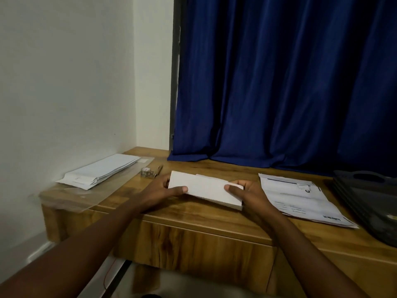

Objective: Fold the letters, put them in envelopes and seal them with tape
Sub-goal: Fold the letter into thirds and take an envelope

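White folded paper [205, 190] sits mid-frame on the wooden desk [193, 214], pinched at its ends by the left hand [165, 187] and right hand [247, 193], thumbs on top. Best to square the edges before pressing the crease flat. Envelopes [101, 172] lie stacked at centre left, contents unseen; a tape roll [147, 172] stands just beside them.

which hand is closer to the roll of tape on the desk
Left. The left hand grips the folded paper's left end, just right of and in front of the tape roll. The right hand grips the paper's far end, farther right.
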Motion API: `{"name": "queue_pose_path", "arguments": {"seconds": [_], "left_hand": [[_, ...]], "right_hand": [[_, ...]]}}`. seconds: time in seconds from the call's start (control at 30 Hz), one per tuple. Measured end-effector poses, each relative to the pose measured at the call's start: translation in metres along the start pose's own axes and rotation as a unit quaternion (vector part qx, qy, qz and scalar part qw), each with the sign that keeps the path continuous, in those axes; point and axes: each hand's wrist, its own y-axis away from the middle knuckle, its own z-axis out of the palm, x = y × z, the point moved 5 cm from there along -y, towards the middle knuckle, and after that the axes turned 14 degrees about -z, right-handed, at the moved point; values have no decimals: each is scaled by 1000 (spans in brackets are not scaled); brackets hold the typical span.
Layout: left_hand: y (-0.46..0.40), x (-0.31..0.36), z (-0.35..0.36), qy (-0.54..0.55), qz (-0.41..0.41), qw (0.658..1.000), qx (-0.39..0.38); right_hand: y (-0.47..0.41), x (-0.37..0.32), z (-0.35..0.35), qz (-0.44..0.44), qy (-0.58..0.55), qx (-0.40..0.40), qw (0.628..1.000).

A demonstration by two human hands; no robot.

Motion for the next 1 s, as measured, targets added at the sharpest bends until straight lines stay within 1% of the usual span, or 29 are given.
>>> {"name": "queue_pose_path", "arguments": {"seconds": [0.07, 0.13, 0.2, 0.3, 0.4, 0.53, 0.6, 0.67, 0.73, 0.77, 0.83, 0.9, 0.93, 1.0], "left_hand": [[-18, -3, 1, 35, -12, 999, 17], [-34, -6, 5, 58, -27, 998, 16], [-46, -9, 10, 52, -37, 998, 15], [-57, -5, 15, 37, -46, 998, 35], [-64, -4, 17, -12, -40, 994, 103], [-63, -6, 19, -91, -53, 981, 161], [-64, -7, 19, -129, -53, 975, 172], [-65, -6, 21, -165, -31, 971, 171], [-65, -3, 24, -236, -1, 957, 170], [-66, -2, 25, -269, 8, 948, 170], [-67, -2, 27, -315, 8, 934, 167], [-68, -2, 30, -323, 14, 935, 149], [-68, -2, 33, -321, 26, 938, 133], [-70, -3, 40, -336, 66, 935, 95]], "right_hand": [[-18, 1, -10, 24, -25, 23, 999], [-37, 5, -20, 35, -17, 32, 999], [-53, 15, -28, 55, -31, 54, 997], [-71, 33, -36, 116, -101, 93, 984], [-81, 47, -37, 163, -156, 99, 969], [-91, 62, -34, 167, -151, 88, 970], [-92, 69, -35, 165, -113, 97, 975], [-92, 72, -36, 139, -56, 101, 984], [-88, 68, -37, 87, 39, 102, 990], [-86, 65, -36, 52, 105, 102, 988], [-81, 55, -32, -26, 241, 88, 966], [-79, 44, -20, -80, 330, 47, 939], [-78, 40, -11, -90, 366, 19, 926], [-74, 37, 11, -78, 431, -33, 898]]}}
